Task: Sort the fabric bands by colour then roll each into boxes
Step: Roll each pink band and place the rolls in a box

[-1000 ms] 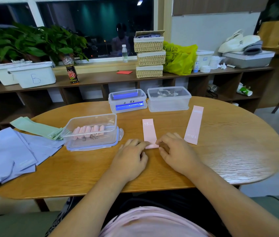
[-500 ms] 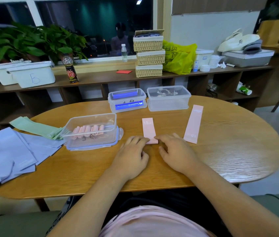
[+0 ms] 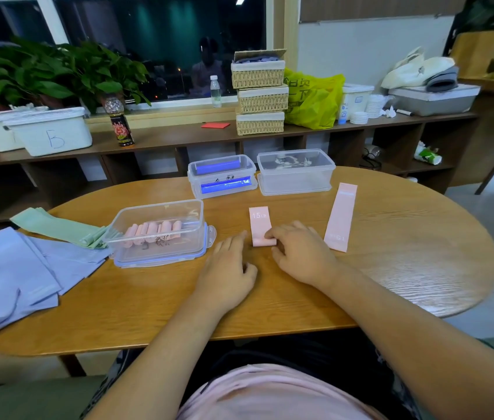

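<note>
Lilac bands (image 3: 18, 268) and green bands (image 3: 58, 227) lie left on the table (image 3: 391, 237) beside a box (image 3: 136, 253) of pink rolls (image 3: 154, 233). The left hand (image 3: 227, 268) rests with fingers relaxed beside a half-rolled pink band (image 3: 259, 222); the right hand's (image 3: 300, 256) curled fingers grip its roll. A second band (image 3: 340, 216) lies right.

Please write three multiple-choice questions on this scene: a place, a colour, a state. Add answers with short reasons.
1. Where is the box of pink rolls? A) left of the left hand B) on the shelf C) on the floor
2. What colour is the band marked 15 LB that the right hand holds? A) green B) lilac C) pink
3. How is the other pink band? A) rolled B) flat C) boxed
Answers: 1 A, it stands beside that hand; 2 C, its flat part is pink; 3 B, it lies unrolled.
</note>
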### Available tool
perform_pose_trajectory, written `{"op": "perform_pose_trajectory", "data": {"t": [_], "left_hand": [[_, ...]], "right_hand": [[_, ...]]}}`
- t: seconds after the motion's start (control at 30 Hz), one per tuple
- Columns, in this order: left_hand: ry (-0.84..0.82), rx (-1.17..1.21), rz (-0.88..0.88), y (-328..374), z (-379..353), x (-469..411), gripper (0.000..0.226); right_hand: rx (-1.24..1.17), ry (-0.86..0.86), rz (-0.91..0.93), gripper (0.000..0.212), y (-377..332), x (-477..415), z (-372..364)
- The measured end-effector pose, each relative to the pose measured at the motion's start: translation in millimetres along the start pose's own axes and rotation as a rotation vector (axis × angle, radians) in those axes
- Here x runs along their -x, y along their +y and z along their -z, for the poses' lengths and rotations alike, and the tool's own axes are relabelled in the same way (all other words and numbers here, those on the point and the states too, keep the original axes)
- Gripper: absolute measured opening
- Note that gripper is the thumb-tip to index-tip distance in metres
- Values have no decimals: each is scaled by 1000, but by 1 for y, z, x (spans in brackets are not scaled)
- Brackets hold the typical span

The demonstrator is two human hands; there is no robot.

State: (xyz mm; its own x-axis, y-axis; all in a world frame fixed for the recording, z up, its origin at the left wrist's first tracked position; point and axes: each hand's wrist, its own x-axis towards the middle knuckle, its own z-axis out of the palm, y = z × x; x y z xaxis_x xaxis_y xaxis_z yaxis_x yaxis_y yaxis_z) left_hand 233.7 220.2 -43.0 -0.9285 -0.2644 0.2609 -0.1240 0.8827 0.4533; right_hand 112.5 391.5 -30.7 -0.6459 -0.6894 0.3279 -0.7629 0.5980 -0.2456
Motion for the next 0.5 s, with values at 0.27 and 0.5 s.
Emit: {"op": "perform_pose_trajectory", "data": {"t": [0.27, 0.5], "left_hand": [[42, 0, -31, 2, 2, 5, 61], [62, 6, -76, 2, 2, 9, 57]], "right_hand": [[-70, 65, -48, 25, 3, -7, -9], [-161, 105, -32, 19, -1, 27, -3]]}}
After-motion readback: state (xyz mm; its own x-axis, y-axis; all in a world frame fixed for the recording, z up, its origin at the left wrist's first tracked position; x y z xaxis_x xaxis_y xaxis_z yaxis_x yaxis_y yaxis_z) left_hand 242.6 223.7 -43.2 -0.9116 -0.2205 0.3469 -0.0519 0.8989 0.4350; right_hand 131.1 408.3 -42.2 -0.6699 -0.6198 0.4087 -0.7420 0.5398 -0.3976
